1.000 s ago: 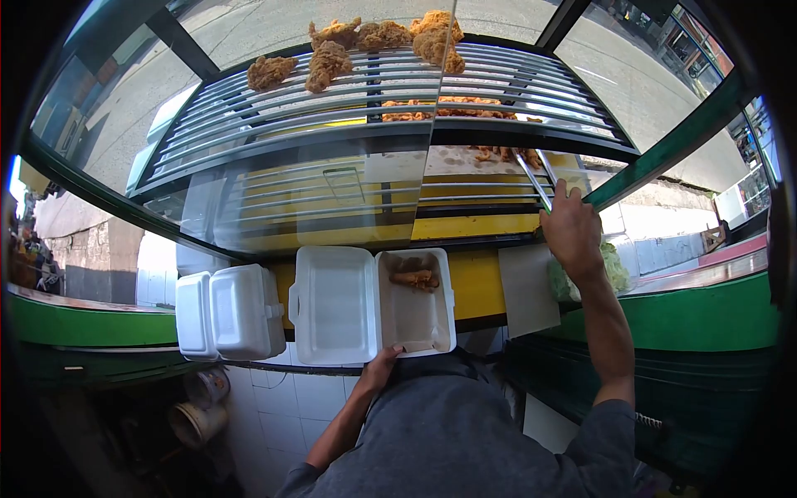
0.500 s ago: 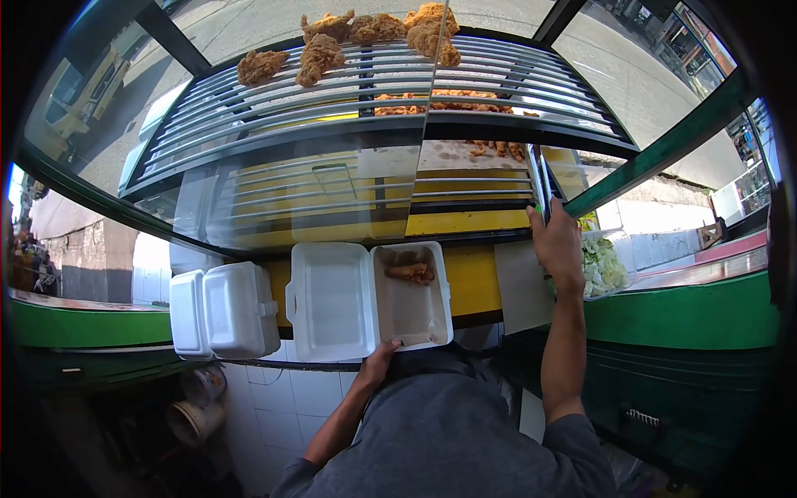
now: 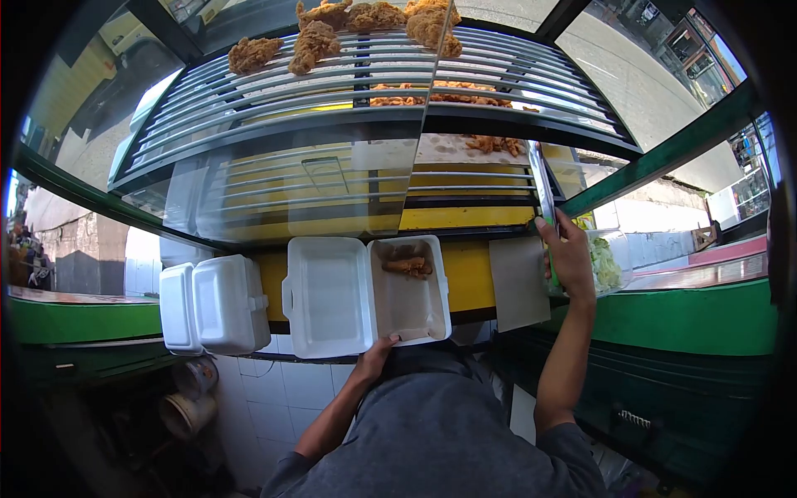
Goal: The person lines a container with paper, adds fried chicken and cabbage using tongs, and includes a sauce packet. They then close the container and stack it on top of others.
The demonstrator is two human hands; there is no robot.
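Fingers (image 3: 556, 237) of the right hand (image 3: 573, 259) closed round tongs (image 3: 541, 178) that pointed far into the case, just left of a salad tub (image 3: 613, 264). The left hand (image 3: 375, 355) gripped the near rim of the open box (image 3: 332, 299), mid-counter, which held fried pieces (image 3: 407, 266).
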